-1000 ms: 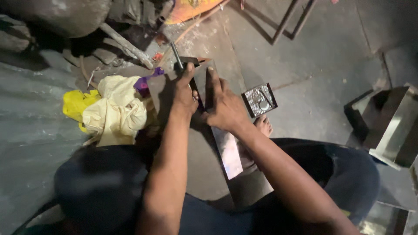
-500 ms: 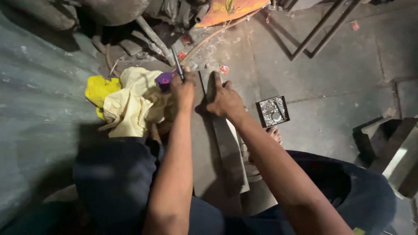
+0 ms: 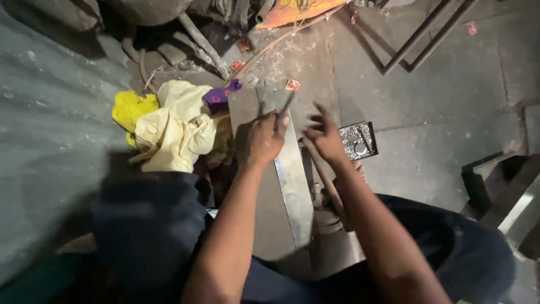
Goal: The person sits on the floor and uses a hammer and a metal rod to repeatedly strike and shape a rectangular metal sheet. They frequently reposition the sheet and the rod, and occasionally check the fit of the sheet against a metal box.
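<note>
— What's the person on the floor doing?

— Sitting low over a long flat metal strip (image 3: 292, 180) that runs from between the knees out toward the rubble. The left hand (image 3: 260, 138) is closed round a thin rod-like tool (image 3: 287, 103), maybe a scriber or marker, with its tip at the far end of the strip.

— And the other hand?

— The right hand (image 3: 325, 138) is open, fingers spread, hovering just beside the strip's right edge. It's blurred, so I can't tell whether it touches the metal.

— So which step is this?

— Marking or scoring near the far end, I'd judge. The next stroke seems to call for the open hand pressing the strip flat, so it doesn't slide.

— Anything close by?

— A heap of yellow cloth (image 3: 169, 126) on the left with a small purple object (image 3: 218, 97) on it, and a small square tray of metal bits (image 3: 358, 141) to the right, near the open hand.
</note>
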